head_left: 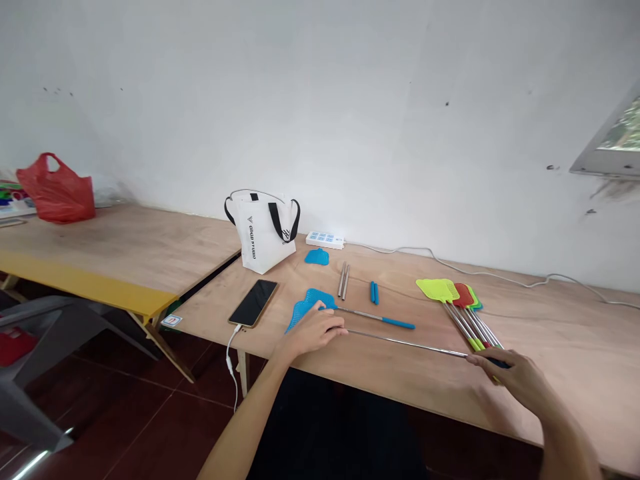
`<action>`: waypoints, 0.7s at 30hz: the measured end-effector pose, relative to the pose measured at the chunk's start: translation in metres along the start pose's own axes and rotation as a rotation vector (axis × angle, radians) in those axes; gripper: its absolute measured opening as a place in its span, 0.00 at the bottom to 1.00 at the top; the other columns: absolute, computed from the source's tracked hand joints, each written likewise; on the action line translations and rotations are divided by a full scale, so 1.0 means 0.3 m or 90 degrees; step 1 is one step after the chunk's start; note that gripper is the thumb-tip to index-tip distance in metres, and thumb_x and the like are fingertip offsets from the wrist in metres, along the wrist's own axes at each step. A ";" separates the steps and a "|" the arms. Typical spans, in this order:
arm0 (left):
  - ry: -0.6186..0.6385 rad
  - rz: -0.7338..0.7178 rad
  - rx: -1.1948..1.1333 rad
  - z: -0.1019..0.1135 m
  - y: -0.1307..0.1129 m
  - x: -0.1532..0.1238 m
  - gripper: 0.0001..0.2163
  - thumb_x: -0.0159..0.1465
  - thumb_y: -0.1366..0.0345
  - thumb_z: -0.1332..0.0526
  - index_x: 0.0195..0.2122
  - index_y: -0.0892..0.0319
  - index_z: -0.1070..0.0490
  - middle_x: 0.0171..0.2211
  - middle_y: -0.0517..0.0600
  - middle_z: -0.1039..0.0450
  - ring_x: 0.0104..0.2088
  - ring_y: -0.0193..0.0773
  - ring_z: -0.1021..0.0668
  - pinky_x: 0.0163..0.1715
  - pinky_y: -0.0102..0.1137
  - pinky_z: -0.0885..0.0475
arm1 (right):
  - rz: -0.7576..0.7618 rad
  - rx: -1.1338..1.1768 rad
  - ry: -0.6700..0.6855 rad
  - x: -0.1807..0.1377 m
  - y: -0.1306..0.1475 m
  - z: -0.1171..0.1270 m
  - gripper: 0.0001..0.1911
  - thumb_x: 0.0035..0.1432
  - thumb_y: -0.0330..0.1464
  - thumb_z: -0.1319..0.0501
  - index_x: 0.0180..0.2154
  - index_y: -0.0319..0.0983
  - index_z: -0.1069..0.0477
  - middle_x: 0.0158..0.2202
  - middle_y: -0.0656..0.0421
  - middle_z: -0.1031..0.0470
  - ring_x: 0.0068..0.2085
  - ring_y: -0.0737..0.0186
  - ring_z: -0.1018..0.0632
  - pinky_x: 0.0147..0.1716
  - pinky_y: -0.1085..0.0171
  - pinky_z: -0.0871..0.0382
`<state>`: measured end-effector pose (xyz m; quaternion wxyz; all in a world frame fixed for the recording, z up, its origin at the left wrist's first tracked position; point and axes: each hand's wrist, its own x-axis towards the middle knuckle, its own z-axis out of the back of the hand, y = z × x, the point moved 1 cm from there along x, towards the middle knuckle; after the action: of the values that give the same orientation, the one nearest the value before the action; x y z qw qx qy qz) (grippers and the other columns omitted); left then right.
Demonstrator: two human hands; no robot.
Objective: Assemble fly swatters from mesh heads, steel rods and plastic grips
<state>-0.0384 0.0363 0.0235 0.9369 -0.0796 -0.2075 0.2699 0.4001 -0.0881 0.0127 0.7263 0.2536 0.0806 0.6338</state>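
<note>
A fly swatter with its thin metal rod (400,341) drawn out long stretches between my hands. My left hand (313,328) is closed at its head end, over a blue mesh head (299,312). Around the dark handle end my right hand (520,377) is closed, hiding most of the grip. Just behind the rod lies another blue fly swatter (397,323), its head partly covered by my left hand. To the right, several fly swatters with yellow, red, green and blue heads (437,289) lie bunched, their handles reaching beneath my right hand.
Behind lie a loose blue swatter head (317,257), metal tubes (344,280) and blue handle grips (375,292). A phone (254,303) on a cable, a white bag (265,233) and a power strip (325,240) are on the table. A red plastic bag (57,190) stands on the left table.
</note>
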 end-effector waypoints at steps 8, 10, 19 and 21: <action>-0.030 0.043 0.029 0.058 -0.019 -0.018 0.22 0.75 0.51 0.49 0.29 0.57 0.29 0.26 0.44 0.29 0.30 0.35 0.30 0.45 0.35 0.40 | -0.010 -0.011 -0.034 0.016 -0.030 -0.016 0.32 0.53 0.64 0.42 0.33 0.46 0.17 0.33 0.55 0.17 0.35 0.53 0.20 0.31 0.62 0.29; -0.056 0.041 0.054 0.074 -0.028 -0.020 0.22 0.75 0.52 0.49 0.29 0.56 0.28 0.26 0.44 0.29 0.29 0.35 0.30 0.46 0.36 0.40 | -0.003 -0.003 -0.062 0.020 -0.014 -0.018 0.32 0.51 0.64 0.41 0.34 0.45 0.17 0.36 0.54 0.17 0.38 0.51 0.19 0.33 0.61 0.28; -0.108 0.000 0.134 0.129 -0.073 -0.036 0.21 0.77 0.56 0.49 0.29 0.57 0.29 0.25 0.45 0.26 0.31 0.36 0.29 0.48 0.38 0.42 | 0.048 0.057 -0.072 0.029 0.141 -0.029 0.32 0.53 0.65 0.42 0.32 0.46 0.18 0.39 0.54 0.16 0.41 0.50 0.20 0.40 0.59 0.27; -0.113 -0.022 0.155 0.111 -0.110 -0.018 0.20 0.77 0.57 0.50 0.29 0.57 0.30 0.26 0.46 0.25 0.32 0.37 0.28 0.47 0.38 0.42 | 0.096 0.065 -0.021 0.032 0.224 -0.049 0.30 0.57 0.63 0.44 0.32 0.46 0.18 0.40 0.55 0.16 0.42 0.51 0.19 0.43 0.59 0.27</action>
<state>-0.0412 0.0068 0.0602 0.9220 0.0622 -0.2567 0.2830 0.3362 -0.0703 0.0336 0.6637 0.3057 0.0813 0.6778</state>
